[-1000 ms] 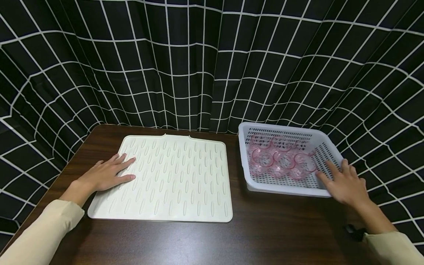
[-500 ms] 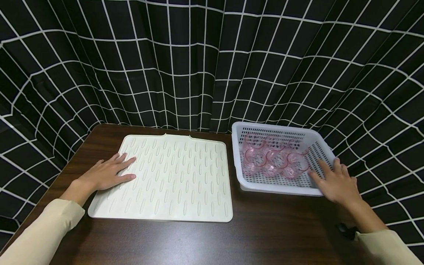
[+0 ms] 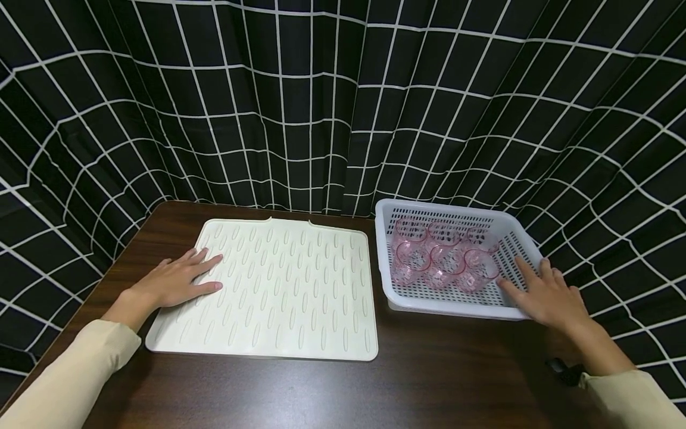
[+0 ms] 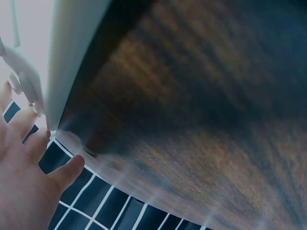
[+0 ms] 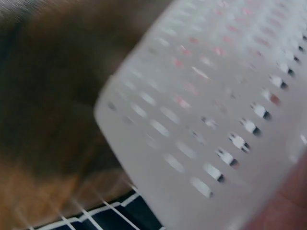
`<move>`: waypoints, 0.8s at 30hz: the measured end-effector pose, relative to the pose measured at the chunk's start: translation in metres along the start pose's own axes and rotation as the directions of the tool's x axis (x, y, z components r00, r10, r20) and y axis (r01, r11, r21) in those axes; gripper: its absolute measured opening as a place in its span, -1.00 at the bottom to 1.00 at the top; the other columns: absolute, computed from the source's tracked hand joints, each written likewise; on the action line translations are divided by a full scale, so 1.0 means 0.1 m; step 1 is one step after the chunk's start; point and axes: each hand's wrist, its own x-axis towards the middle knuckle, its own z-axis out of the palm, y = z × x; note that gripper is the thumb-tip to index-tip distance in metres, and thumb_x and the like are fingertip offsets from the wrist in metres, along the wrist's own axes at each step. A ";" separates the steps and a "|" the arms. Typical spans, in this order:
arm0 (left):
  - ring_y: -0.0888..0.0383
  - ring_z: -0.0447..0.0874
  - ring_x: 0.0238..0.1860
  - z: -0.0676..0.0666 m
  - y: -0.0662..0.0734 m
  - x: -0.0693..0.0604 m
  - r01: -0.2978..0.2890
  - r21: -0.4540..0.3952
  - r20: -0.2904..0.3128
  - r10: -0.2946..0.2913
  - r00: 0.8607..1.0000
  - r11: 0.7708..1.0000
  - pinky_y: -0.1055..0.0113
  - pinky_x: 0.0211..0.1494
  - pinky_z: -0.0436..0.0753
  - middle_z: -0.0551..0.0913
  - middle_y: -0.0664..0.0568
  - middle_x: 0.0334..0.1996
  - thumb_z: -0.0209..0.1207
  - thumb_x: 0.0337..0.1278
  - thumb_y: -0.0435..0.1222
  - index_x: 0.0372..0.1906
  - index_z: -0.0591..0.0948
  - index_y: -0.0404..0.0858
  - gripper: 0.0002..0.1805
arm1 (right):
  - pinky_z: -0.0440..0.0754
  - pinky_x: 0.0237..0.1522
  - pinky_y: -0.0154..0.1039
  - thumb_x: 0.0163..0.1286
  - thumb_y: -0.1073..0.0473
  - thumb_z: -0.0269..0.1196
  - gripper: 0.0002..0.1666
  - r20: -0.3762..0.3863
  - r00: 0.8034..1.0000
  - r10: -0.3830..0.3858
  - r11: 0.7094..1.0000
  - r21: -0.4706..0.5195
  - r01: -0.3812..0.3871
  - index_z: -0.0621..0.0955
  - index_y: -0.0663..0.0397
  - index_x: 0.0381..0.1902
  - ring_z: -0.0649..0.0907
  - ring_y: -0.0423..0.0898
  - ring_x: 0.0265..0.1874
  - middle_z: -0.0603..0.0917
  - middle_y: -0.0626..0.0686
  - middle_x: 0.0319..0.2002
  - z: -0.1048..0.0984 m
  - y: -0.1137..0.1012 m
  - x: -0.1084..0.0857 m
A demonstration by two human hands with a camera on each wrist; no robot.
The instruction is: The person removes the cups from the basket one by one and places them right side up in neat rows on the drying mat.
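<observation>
My left hand lies spread on the left edge of a white mat with raised oval ridges. In the left wrist view, its extended fingers meet the mat's edge. On the right, a white perforated plastic basket holds several clear pink cups, standing in two rows. My right hand rests over the basket's right front corner, with thumb and index finger reaching over the rim. The right wrist view shows the basket's slotted wall close up, with only a sliver of palm at the corner.
Both the mat and the basket stand on a dark brown wooden table. A black curtain with a white grid surrounds its back and sides. A dark object sits by the right wrist.
The basket with its cups has slid slightly left, together with my right hand. My left hand stays in place on the mat. The head view has tilted a little.
</observation>
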 end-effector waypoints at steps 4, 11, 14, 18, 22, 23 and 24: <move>-0.42 -0.03 0.49 -0.02 0.02 0.00 0.006 0.004 0.003 -0.007 1.000 1.000 -0.53 0.30 0.02 0.12 -0.37 0.50 -0.05 0.24 0.38 0.53 0.26 -0.11 -0.08 | 0.17 -0.04 0.59 0.38 -0.51 -0.04 0.21 0.060 0.998 -0.036 0.999 0.013 0.035 -0.06 0.31 0.54 0.09 0.68 0.26 -0.05 0.67 0.38 -0.16 0.03 0.05; -0.42 -0.05 0.49 -0.01 0.00 0.00 0.015 -0.007 0.007 -0.015 1.000 1.000 -0.53 0.31 0.00 0.12 -0.38 0.50 -0.05 0.24 0.39 0.53 0.25 -0.12 -0.07 | 0.33 0.08 0.53 0.27 -0.20 0.38 0.25 0.024 0.967 -0.254 0.940 0.242 0.241 -0.07 0.19 0.59 0.30 0.57 0.27 0.17 0.58 0.39 -0.35 -0.07 0.17; -0.42 -0.05 0.49 -0.01 0.00 0.00 0.017 -0.012 0.008 -0.017 1.000 1.000 -0.52 0.32 -0.01 0.11 -0.37 0.50 -0.05 0.24 0.39 0.53 0.25 -0.12 -0.06 | 0.41 0.08 0.46 0.24 -0.05 0.45 0.23 0.007 0.945 -0.327 0.892 0.332 0.306 -0.03 0.15 0.59 0.39 0.52 0.23 0.28 0.53 0.35 -0.43 -0.09 0.21; -0.41 -0.06 0.50 0.00 0.01 -0.01 0.024 -0.020 0.009 -0.024 1.000 0.999 -0.51 0.33 -0.03 0.10 -0.37 0.50 -0.05 0.23 0.39 0.53 0.25 -0.13 -0.06 | 0.41 0.15 0.41 0.23 0.08 0.47 0.20 0.029 0.925 -0.379 0.842 0.425 0.332 -0.01 0.19 0.58 0.41 0.50 0.24 0.32 0.50 0.34 -0.50 -0.08 0.31; -0.41 -0.07 0.50 -0.01 0.02 -0.01 0.028 -0.030 0.005 -0.028 1.000 0.999 -0.51 0.34 -0.04 0.10 -0.37 0.50 -0.04 0.23 0.38 0.53 0.26 -0.13 -0.06 | 0.51 0.07 0.37 0.26 0.09 0.44 0.10 0.082 0.915 -0.395 0.841 0.433 0.324 0.07 0.24 0.55 0.48 0.50 0.18 0.38 0.51 0.29 -0.53 -0.07 0.41; -0.41 -0.07 0.50 -0.01 0.03 -0.01 0.027 -0.031 0.004 -0.027 1.000 0.999 -0.51 0.34 -0.03 0.10 -0.37 0.50 -0.03 0.23 0.38 0.52 0.26 -0.14 -0.06 | 0.54 0.04 0.35 0.27 0.08 0.44 0.08 0.096 0.913 -0.397 0.845 0.428 0.322 0.09 0.25 0.54 0.50 0.49 0.16 0.40 0.52 0.27 -0.53 -0.07 0.43; -0.41 -0.07 0.50 -0.01 0.03 -0.01 0.028 -0.032 0.005 -0.027 1.000 0.999 -0.51 0.34 -0.03 0.10 -0.37 0.50 -0.03 0.23 0.38 0.53 0.26 -0.13 -0.06 | 0.57 0.02 0.33 0.27 0.06 0.43 0.06 0.111 0.911 -0.396 0.849 0.421 0.318 0.12 0.26 0.53 0.53 0.48 0.14 0.42 0.52 0.26 -0.53 -0.07 0.45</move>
